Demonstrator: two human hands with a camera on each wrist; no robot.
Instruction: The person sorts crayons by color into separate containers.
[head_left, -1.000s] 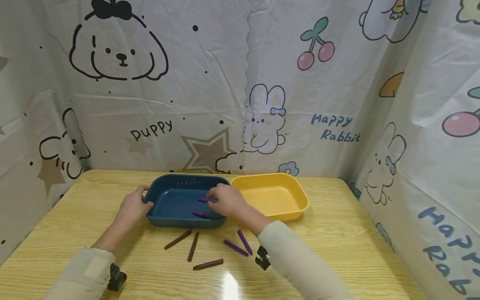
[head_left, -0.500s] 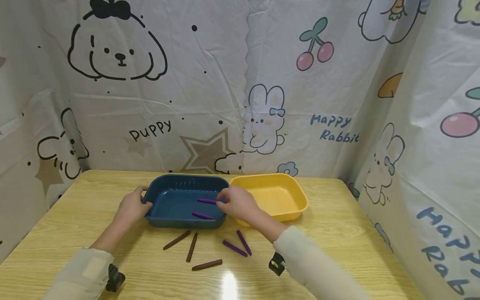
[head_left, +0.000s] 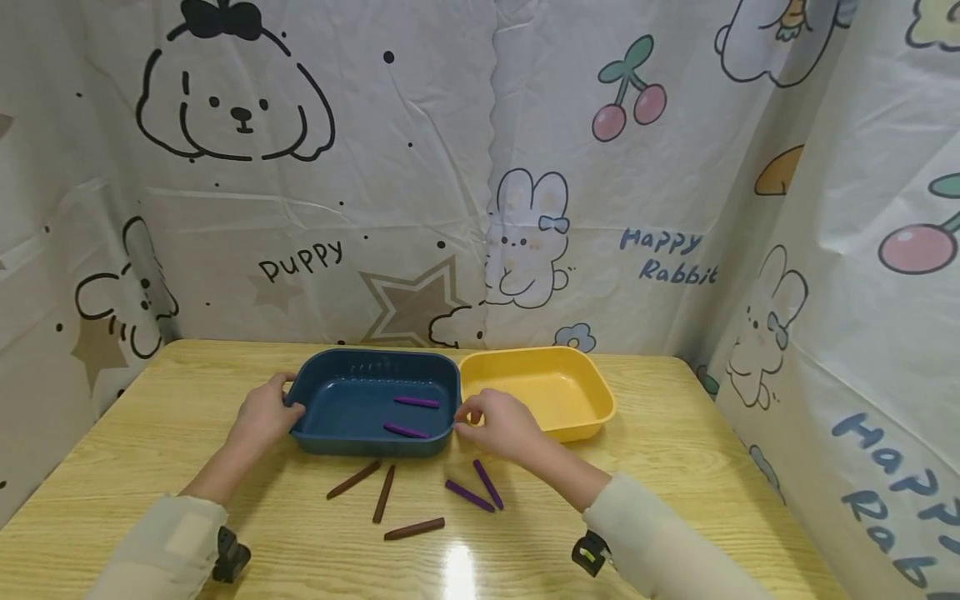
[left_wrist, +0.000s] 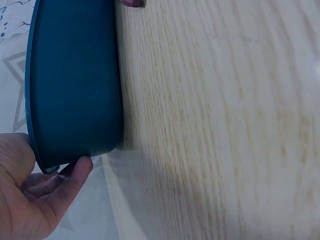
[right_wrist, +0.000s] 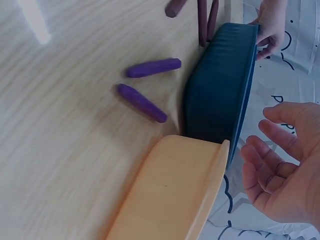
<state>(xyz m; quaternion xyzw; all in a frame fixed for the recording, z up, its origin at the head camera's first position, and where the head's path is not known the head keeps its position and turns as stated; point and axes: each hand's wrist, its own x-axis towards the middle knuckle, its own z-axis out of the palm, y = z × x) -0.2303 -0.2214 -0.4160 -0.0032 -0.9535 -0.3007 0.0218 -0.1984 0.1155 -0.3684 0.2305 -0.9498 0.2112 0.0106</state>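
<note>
My left hand [head_left: 258,417] grips the left end of a dark blue plastic bin [head_left: 330,408], thumb over the rim and fingers against the outside wall in the left wrist view. Two purple crayons, an upper crayon [head_left: 416,402] and a lower crayon [head_left: 406,431], lie inside it. Above the spot where the blue bin meets a yellow bin [head_left: 555,392] hovers my right hand [head_left: 498,425]. Its fingers are loosely bent with nothing between them, as the right wrist view shows. On the table in front lie two more purple crayons [right_wrist: 153,67].
Three brown crayons, among them a slanted crayon [head_left: 354,480] and a near crayon [head_left: 414,529], are spread before the blue bin. The bins stand side by side toward the back of the wooden table [head_left: 675,500]. A printed cloth [head_left: 420,125] hangs behind and at both sides.
My right hand has let go of a purple crayon inside the blue bin and moved right and toward me, to the bins' meeting edges. The left hand stays on the blue bin.
</note>
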